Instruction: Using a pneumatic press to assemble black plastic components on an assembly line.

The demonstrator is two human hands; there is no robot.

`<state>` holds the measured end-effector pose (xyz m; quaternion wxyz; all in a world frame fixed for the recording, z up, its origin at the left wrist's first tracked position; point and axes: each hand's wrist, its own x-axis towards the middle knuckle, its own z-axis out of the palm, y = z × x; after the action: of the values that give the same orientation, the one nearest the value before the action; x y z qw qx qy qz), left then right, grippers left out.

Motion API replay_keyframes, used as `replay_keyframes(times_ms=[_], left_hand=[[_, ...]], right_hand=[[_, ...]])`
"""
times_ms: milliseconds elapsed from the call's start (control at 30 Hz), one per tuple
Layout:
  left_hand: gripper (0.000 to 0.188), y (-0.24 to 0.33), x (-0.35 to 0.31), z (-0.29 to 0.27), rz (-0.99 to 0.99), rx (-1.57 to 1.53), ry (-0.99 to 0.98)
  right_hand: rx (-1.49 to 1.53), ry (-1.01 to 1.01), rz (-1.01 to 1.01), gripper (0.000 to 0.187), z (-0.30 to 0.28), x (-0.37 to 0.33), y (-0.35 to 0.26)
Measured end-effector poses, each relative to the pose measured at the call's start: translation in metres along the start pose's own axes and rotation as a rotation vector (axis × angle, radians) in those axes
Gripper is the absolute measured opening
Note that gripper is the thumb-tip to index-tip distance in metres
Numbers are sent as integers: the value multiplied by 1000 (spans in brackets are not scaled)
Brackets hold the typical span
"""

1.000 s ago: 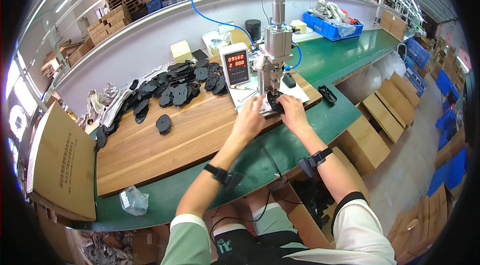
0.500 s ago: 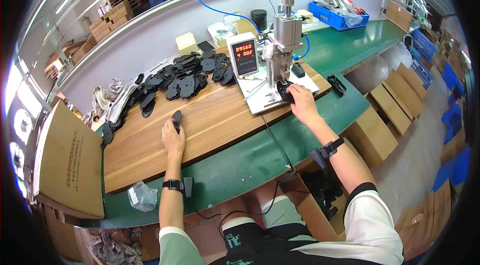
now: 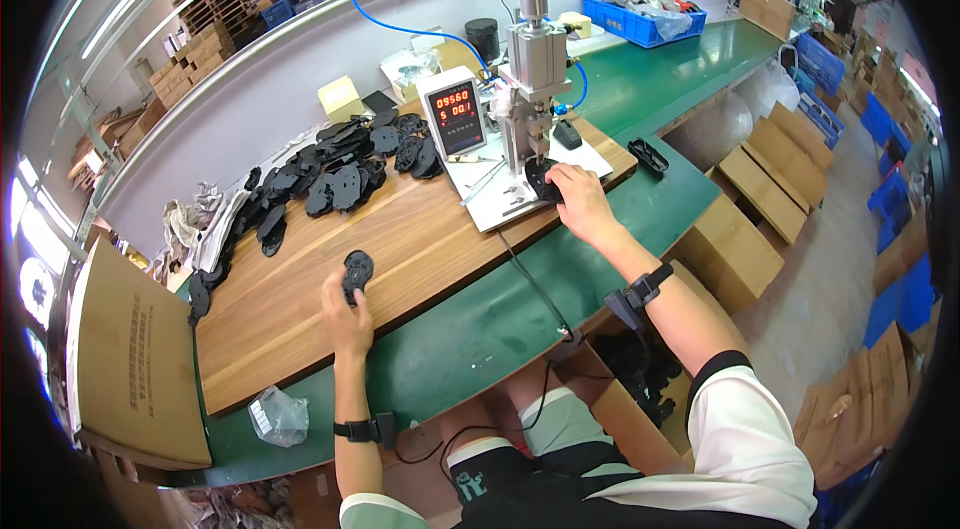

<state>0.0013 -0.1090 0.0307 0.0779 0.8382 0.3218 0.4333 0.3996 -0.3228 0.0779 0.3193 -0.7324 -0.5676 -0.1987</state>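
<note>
My left hand [image 3: 346,317] is closed around the lower end of a flat black plastic part [image 3: 357,272], rounded and slightly waisted, held above the wooden board. My right hand [image 3: 582,199] grips a similar black plastic part [image 3: 541,178] on the white base of a small press [image 3: 538,69]. That part sits under the press's metal tooling, its near side covered by my fingers. Beside the press stands a control box [image 3: 456,114] with lit red digits. A heap of like black parts [image 3: 335,164] lies on the board left of the box.
The wooden board [image 3: 300,294] rests on a green bench [image 3: 470,329]. A cardboard box [image 3: 140,359] and a clear plastic bag [image 3: 279,417] are at the left. A black tray-like piece [image 3: 648,158] lies right of the press. A blue crate [image 3: 645,22] stands farther back.
The part in my left hand has turned from nearly edge-on to showing its broad face. My right hand stays at the press with its part. The whole view has shifted slightly.
</note>
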Motion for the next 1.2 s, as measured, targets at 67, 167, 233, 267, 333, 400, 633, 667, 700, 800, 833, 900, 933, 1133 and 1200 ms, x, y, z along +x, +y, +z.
replay_keyframes(times_ms=[67, 167, 233, 267, 333, 400, 633, 667, 700, 800, 833, 900, 933, 1133, 1200], left_hand=[[32, 9, -14, -8, -11, -25, -89], [41, 19, -25, -22, 85, 161, -342], [43, 30, -26, -30, 160, 145, -378], [45, 37, -26, -33, 234, 123, -412], [44, 41, -27, -40, 328, 179, -382], [43, 30, -33, -35, 245, 181, -374], [46, 107, -8, 2, 231, -26, -347], [47, 120, -4, 11, 208, -69, -324], [47, 132, 2, 17, 207, -62, -323], [47, 164, 21, 38, 391, -192, -308], [47, 176, 27, 47, 455, -173, -299], [48, 203, 40, 69, 590, -138, -254], [49, 215, 47, 82, 659, -114, -218], [50, 242, 76, 160, 722, 0, -258], [47, 243, 81, 180, 720, 127, -232]], right_hand=[[-46, -20, 16, 38, -2, 3, 0], [-26, 3, 15, 37, 1, 3, 3], [-5, 17, 9, 37, 1, 1, 4], [-12, 18, 6, 37, 0, 0, 5], [0, 29, -3, 37, 3, 2, 1], [5, 20, -2, 35, 3, 3, -1], [176, 61, 146, 27, -28, 6, 12], [178, 63, 148, 27, -35, -4, 3], [233, 147, 137, 28, -42, -19, -9], [296, 334, 133, 34, -75, -79, -46], [262, 396, 204, 37, -79, -111, -49], [201, 513, 361, 40, -85, -181, -50], [180, 569, 447, 40, -84, -218, -49], [-50, 271, 898, 34, -67, -425, -23], [-76, 185, 1063, 32, -54, -490, -13]])
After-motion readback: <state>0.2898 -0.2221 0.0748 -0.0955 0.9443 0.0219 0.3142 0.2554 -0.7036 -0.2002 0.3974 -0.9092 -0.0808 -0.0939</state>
